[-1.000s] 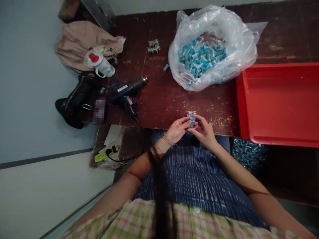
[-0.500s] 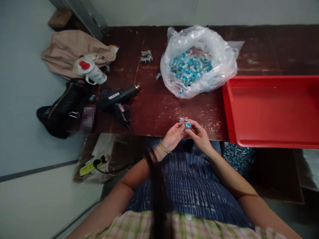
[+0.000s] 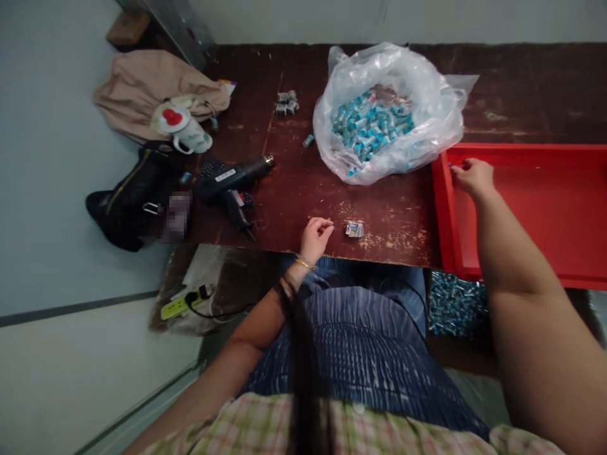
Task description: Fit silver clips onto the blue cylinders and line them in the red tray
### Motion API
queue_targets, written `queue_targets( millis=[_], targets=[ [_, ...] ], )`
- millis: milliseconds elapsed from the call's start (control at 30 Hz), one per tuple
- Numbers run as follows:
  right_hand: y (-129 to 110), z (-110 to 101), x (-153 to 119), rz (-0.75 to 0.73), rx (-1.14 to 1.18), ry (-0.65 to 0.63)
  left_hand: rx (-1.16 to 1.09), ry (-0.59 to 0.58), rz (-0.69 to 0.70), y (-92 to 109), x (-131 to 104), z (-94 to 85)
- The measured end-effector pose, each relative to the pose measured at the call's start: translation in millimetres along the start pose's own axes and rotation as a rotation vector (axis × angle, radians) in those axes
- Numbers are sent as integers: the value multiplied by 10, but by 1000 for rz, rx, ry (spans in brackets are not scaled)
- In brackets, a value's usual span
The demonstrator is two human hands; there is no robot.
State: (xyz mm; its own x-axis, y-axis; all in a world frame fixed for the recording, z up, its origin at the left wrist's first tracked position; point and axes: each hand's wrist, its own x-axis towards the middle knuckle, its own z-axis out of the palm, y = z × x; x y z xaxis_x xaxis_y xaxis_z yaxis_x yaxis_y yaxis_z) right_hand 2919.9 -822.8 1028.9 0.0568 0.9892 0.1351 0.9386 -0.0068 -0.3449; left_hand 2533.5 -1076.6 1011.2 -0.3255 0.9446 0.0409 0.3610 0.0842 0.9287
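My right hand (image 3: pixel 474 177) reaches into the left back corner of the red tray (image 3: pixel 564 253), its fingers pinched. A tiny bluish bit shows at those fingertips, too small to make out. Over the table's front edge, my left hand (image 3: pixel 317 237) has its fingers curled and the thumb near the index finger, with nothing visible between them. Just right of it lies a small pile of printed silvery labels (image 3: pixel 355 229). Behind stands an open clear plastic bag (image 3: pixel 327 142) full of small blue-ended clear tubes (image 3: pixel 372 129).
One loose tube (image 3: pixel 308 140) lies left of the bag, near a cluster of small grey pieces (image 3: pixel 287 103). A heat gun (image 3: pixel 237 180), a lidded mug (image 3: pixel 192 136), a black bag (image 3: pixel 128 196) and a beige cloth bag (image 3: pixel 156 88) occupy the left. Many tubes (image 3: pixel 455 303) sit below the table.
Both hands were together at the table edge, holding a small blue-rimmed piece. My right hand has moved right and back into the tray. My left has drawn slightly left, leaving the labels uncovered.
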Motion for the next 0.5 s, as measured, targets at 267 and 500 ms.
queue_targets(
  millis=[267,500],
  targets=[
    [-761,-228,-740,-359,192,15,434,-100,205,-99,110,398],
    [-1138,90,-1171,-571,373,-183,319,-122,246,-130,204,354]
  ],
)
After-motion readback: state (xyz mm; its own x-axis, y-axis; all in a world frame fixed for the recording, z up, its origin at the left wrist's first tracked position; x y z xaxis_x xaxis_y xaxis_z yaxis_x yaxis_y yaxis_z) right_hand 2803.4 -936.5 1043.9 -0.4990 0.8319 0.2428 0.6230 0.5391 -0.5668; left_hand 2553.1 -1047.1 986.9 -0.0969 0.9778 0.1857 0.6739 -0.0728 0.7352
